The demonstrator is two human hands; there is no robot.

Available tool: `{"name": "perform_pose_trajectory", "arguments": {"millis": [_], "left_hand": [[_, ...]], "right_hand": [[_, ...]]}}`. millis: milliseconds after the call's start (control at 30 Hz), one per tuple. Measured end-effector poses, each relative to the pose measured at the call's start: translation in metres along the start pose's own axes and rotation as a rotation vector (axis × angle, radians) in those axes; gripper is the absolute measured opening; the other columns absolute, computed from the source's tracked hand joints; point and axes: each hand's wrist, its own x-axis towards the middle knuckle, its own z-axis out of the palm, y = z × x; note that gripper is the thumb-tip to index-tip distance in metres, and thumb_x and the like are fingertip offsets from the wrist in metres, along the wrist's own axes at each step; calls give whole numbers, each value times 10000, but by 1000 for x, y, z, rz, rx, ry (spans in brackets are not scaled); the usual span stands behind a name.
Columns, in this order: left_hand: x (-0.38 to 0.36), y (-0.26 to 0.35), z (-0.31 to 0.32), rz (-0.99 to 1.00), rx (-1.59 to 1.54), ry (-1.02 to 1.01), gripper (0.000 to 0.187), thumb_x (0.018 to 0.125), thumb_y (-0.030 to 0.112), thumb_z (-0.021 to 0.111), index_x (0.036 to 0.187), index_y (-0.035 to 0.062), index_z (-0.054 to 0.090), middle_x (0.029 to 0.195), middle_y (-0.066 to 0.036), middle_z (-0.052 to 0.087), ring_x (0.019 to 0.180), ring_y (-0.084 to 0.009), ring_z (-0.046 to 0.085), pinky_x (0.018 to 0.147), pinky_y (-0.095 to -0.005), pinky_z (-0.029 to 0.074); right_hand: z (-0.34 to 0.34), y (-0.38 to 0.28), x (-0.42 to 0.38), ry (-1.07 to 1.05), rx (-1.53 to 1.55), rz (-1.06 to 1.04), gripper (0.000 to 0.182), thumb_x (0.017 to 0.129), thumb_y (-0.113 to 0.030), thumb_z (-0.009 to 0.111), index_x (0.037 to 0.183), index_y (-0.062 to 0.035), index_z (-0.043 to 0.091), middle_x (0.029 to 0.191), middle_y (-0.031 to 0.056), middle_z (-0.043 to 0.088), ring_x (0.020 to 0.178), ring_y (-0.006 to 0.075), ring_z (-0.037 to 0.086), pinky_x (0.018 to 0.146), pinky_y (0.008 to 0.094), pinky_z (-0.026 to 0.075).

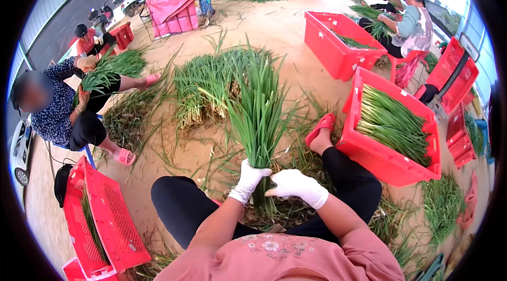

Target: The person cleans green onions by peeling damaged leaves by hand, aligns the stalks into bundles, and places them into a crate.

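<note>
A tall bunch of garlic chives (257,122) stands upright in front of me, its leaf tips pointing away and its stem ends down between my legs. My left hand (250,179), in a white glove, is wrapped around the lower stems. From the right, my right hand (299,186), also white-gloved, closes its thumb and fingers on the side of the same stems, just below the left. Its fingertips are partly hidden. Just beyond lies a large heap of chives (203,86) on the ground.
To my right stands a red crate (391,173) of aligned chives, with another red crate (338,43) behind it. A red crate (105,217) is at my lower left. Co-workers sit at left (53,101) and right (414,27), holding chives. Loose leaves litter the ground.
</note>
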Motion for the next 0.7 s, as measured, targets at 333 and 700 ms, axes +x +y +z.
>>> {"name": "perform_pose_trajectory", "arguments": {"millis": [333,700], "left_hand": [[-9,-4,12,-21,224,-241,326,568,-29,731,871,11,619,765,-22,633,672,-122,582,660,-274,487],[-7,-15,14,-2,348,-274,318,566,-22,722,866,4,618,766,-21,640,666,-122,587,669,-278,495]], "right_hand": [[-98,51,-46,1212,798,-326,154,814,-12,616,966,-20,646,842,76,613,782,125,593,701,228,468],[-69,78,-20,917,974,-159,204,859,-83,582,1048,-12,614,927,39,614,791,102,538,737,238,435]]}}
